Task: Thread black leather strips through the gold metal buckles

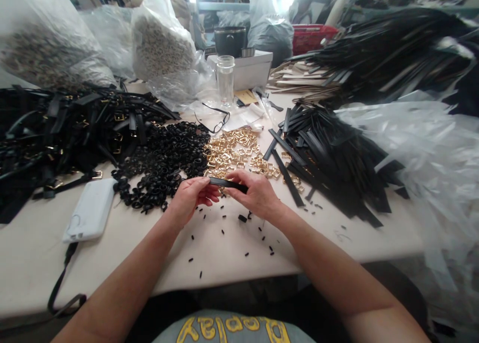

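Between my hands a short black strap (pixel 228 183) is held level above the table. My left hand (pixel 190 196) pinches its left end between thumb and fingers, the other fingers curled below. Its right end runs into my right hand (pixel 256 191), whose fingers are wrapped over it. Just beyond lies a heap of gold-coloured buckles (pixel 237 146). To the left of these is a pile of small black loops (pixel 160 158). A fan of flat black straps (pixel 322 158) lies on the right. Whether a buckle sits on the held strap is hidden.
Small black bits (pixel 223 232) are scattered on the pale table (pixel 149 263). A white power bank (pixel 91 210) with a black cable lies left. Buckled black straps (pixel 75 128) heap behind it. Glasses (pixel 215 121), a clear jar (pixel 225 81) and plastic bags (pixel 160 44) stand farther back.
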`<act>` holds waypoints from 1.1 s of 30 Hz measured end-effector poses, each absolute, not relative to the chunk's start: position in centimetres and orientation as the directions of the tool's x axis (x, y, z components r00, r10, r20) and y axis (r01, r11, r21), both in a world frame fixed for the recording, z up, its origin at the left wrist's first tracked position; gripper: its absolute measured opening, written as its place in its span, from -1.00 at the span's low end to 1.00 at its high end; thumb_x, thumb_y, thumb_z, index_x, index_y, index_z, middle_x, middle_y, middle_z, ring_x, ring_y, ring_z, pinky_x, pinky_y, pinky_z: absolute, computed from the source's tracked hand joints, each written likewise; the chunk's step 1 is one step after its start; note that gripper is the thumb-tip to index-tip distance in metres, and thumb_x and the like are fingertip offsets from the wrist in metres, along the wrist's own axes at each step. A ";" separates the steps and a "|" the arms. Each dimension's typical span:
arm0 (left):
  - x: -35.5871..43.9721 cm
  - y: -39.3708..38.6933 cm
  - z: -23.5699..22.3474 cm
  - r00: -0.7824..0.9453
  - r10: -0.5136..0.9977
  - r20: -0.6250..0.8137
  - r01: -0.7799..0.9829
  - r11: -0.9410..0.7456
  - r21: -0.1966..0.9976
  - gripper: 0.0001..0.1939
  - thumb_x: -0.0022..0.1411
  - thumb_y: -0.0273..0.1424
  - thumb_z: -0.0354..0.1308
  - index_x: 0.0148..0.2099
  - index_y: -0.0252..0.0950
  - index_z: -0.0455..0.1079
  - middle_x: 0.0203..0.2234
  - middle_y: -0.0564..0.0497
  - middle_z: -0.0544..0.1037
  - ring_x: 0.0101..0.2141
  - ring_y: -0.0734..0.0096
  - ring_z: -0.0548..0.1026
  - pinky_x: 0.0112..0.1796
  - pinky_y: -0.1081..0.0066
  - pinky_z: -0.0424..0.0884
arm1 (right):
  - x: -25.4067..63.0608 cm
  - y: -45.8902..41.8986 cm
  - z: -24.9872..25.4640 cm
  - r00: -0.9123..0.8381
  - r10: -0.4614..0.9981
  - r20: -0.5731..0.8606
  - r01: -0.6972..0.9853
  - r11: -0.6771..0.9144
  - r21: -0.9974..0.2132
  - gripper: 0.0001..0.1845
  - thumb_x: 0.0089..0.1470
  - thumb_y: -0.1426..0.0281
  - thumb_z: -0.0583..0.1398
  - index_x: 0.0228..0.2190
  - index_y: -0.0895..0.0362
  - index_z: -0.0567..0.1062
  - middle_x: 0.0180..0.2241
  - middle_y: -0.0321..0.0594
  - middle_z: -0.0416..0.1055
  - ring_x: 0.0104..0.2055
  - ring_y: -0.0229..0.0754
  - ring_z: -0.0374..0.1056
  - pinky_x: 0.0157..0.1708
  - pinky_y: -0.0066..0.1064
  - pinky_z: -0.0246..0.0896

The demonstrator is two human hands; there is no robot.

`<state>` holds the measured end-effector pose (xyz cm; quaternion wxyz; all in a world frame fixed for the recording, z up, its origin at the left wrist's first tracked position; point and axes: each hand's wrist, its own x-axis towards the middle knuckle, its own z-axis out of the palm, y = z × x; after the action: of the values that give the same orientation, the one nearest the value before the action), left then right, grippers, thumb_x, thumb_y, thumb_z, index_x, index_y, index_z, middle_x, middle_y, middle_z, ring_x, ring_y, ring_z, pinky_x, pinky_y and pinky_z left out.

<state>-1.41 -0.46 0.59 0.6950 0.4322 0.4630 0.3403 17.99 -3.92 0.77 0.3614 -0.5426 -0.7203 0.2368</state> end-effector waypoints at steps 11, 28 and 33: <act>-1.6 0.1 0.8 0.277 0.858 -0.433 -0.144 0.482 0.864 -0.70 -0.03 -0.23 0.27 -0.40 -0.42 0.50 -0.54 -0.10 0.58 -0.58 0.44 0.49 -0.59 0.54 0.33 | 18.4 -3.7 0.8 -0.073 0.973 0.221 0.608 0.218 -0.763 -0.51 0.02 0.36 0.35 0.00 0.04 0.40 -0.34 -0.33 0.49 -0.40 -0.26 0.37 -0.31 -0.40 0.25; -1.1 -1.6 1.3 0.034 0.992 0.121 -0.017 -0.120 0.993 -0.74 0.22 -0.23 0.13 -0.35 -0.29 0.53 -0.45 -0.03 0.58 -0.50 0.39 0.49 -0.45 0.42 0.40 | 18.0 -4.0 1.8 -0.113 0.987 0.118 -0.033 0.115 -0.993 -0.58 0.20 0.02 0.12 -0.19 0.13 0.45 -0.23 -0.10 0.51 -0.20 -0.15 0.47 -0.17 -0.27 0.42; -0.2 -3.0 1.7 0.345 0.885 0.313 0.233 -0.404 0.885 -0.78 0.23 -0.33 0.13 -0.38 -0.25 0.57 -0.45 -0.05 0.57 -0.43 0.34 0.49 -0.36 0.39 0.39 | 18.1 -3.3 1.9 -0.048 0.999 -0.003 -0.330 -0.018 -0.944 -0.56 0.24 -0.01 0.01 -0.12 0.08 0.35 -0.14 -0.11 0.48 -0.06 -0.14 0.43 -0.07 -0.24 0.40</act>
<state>-0.21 -2.99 1.70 0.3858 0.7236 0.3862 0.4224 18.06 -3.29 1.93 0.5622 -0.4000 -0.4180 0.5909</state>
